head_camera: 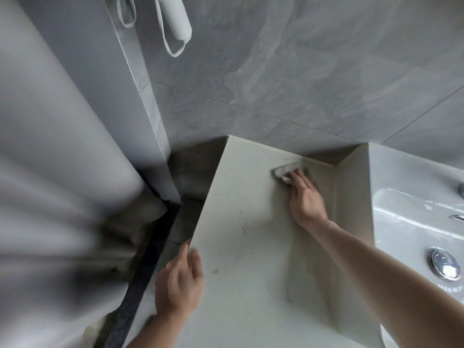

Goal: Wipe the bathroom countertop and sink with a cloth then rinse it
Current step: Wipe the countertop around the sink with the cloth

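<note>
Grey cloth (286,172) lies crosswise under right hand (305,197) on countertop (251,247).

Person, head view: two bare forearms and hands. Left hand (179,280): no ring, no watch, no glove; wrist and forearm uncovered to the frame edge. Right hand (305,197): likewise bare, slightly blurred; no ring or band is visible. Right forearm unsleeved along its whole visible length. No clothing shows anywhere.
</note>
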Motion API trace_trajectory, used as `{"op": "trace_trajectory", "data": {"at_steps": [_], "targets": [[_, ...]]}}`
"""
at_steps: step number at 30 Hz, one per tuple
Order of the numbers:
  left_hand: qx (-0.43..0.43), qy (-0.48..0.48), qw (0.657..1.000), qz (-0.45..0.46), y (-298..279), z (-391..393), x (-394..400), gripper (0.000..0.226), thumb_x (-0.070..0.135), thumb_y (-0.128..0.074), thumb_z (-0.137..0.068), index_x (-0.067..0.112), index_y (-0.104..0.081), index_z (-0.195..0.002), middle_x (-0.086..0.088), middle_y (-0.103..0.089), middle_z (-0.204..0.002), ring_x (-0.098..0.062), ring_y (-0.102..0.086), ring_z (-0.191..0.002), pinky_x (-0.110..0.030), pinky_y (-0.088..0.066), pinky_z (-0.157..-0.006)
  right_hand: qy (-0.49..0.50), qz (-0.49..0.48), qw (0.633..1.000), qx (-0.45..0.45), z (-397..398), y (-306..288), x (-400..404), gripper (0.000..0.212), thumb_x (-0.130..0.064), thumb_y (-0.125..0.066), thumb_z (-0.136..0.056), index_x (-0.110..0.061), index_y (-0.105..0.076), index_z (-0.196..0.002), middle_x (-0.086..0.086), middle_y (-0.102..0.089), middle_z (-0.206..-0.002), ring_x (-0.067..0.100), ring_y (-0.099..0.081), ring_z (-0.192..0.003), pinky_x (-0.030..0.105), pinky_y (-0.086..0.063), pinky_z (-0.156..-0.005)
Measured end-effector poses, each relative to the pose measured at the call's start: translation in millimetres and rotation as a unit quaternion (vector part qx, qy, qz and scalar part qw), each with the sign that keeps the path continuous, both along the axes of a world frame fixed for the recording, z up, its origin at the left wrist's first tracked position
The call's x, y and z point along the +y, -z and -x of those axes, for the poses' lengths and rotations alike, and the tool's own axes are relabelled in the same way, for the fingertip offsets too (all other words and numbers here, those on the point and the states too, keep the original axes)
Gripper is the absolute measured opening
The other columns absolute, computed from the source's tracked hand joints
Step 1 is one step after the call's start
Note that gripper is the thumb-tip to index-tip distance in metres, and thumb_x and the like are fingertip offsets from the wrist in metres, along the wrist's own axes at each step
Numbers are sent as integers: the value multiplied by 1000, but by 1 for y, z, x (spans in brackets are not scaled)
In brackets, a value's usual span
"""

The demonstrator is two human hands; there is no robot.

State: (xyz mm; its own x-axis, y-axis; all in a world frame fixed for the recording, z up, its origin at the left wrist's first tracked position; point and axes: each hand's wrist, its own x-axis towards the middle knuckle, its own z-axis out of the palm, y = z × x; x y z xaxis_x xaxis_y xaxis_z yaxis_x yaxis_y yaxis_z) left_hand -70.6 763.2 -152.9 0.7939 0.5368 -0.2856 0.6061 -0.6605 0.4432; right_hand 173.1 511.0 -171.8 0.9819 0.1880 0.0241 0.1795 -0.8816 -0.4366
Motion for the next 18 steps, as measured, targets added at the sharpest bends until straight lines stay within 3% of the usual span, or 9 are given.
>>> {"op": "trace_trajectory", "data": {"at_steps": [4, 8, 13, 18], "targets": [[-8, -3, 1000, 6, -2, 0, 0, 50, 42, -31, -104, 18, -61, -135, -11, -74, -119, -40, -70, -104, -43, -54, -85, 110, 23, 994, 11, -3, 9, -20, 57, -29, -41, -101, -10, -43, -155, 14, -31, -168, 30, -16, -158, 46, -17, -128], [2, -10, 1000, 23, -1, -1, 0, 42, 38, -39, -105, 20, -58, -139, -11, -73, -123, -39, -67, -111, -43, -51, -88, 164, 20, 985, 39, 10, 14, 25, 59, -30, -50, -98, -30, -40, -156, -3, -19, -172, 22, -4, -161, 66, -3, -121], [0, -7, 1000, 21, 1, -1, 0, 45, 39, -37, -105, 21, -56, -141, -10, -71, -127, -38, -66, -114, -42, -50, -91, -73, 3, 997, 33, 45, 13, 97, 63, -47, -40, -95, -35, -41, -157, -3, -23, -172, 31, -13, -160, 66, -7, -123], [-8, -1, 1000, 7, 2, -1, -1, 58, 50, -23, -102, 23, -56, -141, -10, -71, -126, -39, -67, -111, -43, -52, -89, -212, -40, 976, 9, 87, 23, 116, 53, -37, -46, -103, -31, -45, -156, -3, -29, -170, 29, -17, -160, 53, -15, -127]]}}
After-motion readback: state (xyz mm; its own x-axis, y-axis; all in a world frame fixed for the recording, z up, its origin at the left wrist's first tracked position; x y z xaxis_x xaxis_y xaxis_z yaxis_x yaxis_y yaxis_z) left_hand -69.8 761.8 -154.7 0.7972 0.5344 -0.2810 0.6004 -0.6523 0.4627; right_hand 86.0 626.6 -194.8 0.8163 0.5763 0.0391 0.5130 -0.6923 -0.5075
